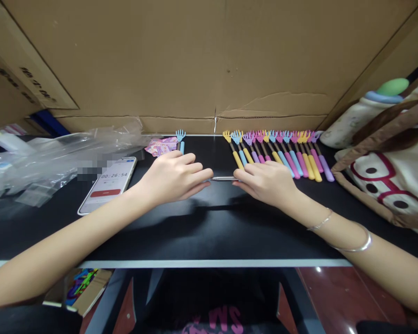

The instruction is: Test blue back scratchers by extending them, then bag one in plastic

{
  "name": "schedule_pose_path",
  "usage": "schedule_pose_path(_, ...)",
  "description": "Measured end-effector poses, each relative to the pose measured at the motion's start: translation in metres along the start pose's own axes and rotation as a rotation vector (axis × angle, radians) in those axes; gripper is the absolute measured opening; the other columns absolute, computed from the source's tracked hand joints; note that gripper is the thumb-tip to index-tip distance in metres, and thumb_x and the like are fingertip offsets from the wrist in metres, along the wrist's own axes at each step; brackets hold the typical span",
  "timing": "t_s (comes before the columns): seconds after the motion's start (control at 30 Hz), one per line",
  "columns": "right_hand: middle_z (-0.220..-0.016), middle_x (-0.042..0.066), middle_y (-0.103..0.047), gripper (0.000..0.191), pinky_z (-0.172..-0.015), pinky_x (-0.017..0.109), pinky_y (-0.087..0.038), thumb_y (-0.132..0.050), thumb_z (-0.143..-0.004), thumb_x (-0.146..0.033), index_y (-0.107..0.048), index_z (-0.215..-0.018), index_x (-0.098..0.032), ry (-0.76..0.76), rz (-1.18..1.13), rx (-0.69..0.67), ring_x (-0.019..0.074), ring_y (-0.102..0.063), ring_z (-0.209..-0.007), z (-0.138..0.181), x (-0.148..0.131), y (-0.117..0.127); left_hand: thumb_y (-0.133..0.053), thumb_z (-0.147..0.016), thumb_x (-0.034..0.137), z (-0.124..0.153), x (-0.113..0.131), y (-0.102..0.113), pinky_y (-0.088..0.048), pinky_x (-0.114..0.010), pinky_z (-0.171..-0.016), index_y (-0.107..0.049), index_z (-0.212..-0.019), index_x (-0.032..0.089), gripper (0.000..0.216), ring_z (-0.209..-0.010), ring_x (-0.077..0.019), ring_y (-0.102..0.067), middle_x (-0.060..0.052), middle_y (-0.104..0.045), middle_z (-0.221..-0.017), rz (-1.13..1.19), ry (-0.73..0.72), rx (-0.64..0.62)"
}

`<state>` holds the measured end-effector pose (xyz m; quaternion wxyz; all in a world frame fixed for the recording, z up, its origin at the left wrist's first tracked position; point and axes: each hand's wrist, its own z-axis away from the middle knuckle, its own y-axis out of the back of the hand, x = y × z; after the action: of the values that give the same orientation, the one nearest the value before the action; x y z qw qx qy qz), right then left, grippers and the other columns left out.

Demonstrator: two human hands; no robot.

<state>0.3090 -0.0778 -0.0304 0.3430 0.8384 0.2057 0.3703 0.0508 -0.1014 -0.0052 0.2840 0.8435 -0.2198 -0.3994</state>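
Between my fists stretches the thin metal rod of a back scratcher (225,178), held level above the black table; both its ends are hidden in my fingers. My left hand (181,178) is closed around one end and my right hand (264,181) around the other. Just beyond my right hand lies a row of hand-shaped back scratchers (301,157) with yellow, blue, pink and purple handles. Behind my left hand is a single blue back scratcher (181,139), partly covered by my fingers, beside a pile of pink printed cards (160,146).
A phone (107,185) showing a running timer lies left of my forearm, near crumpled clear plastic bags (66,153). Cardboard (202,60) walls the back. On the right stand a white bottle (351,118) and a cloth bag (397,171). An open box (90,292) sits below the table edge.
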Motion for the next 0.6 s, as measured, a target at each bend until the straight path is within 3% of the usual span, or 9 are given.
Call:
schedule_pose_path(0.3, -0.058, -0.001, -0.053, 0.042, -0.057, 0.028, -0.02, -0.04, -0.1, -0.042, -0.062, -0.072, -0.019, 0.055, 0.053, 0.043, 0.0094, -0.043, -0.054, 0.001, 0.01, 0.005, -0.046, -0.098, 0.034, 0.0, -0.004, -0.001, -0.032, -0.029, -0.058, -0.065, -0.085, 0.023, 0.026, -0.064, -0.0142, -0.055, 0.001, -0.061, -0.064, 0.038, 0.018, -0.028)
schedule_pose_path(0.6, -0.059, -0.002, -0.053, 0.039, -0.057, 0.027, -0.02, -0.043, -0.1, -0.038, -0.059, -0.07, -0.019, 0.053, 0.179, 0.09, 0.0107, -0.045, -0.054, 0.013, 0.027, 0.016, -0.045, -0.098, 0.035, 0.019, -0.031, 0.003, -0.038, -0.029, -0.06, -0.061, -0.08, 0.023, 0.027, -0.068, -0.0152, -0.06, 0.0, -0.064, -0.069, -0.097, -0.011, -0.035)
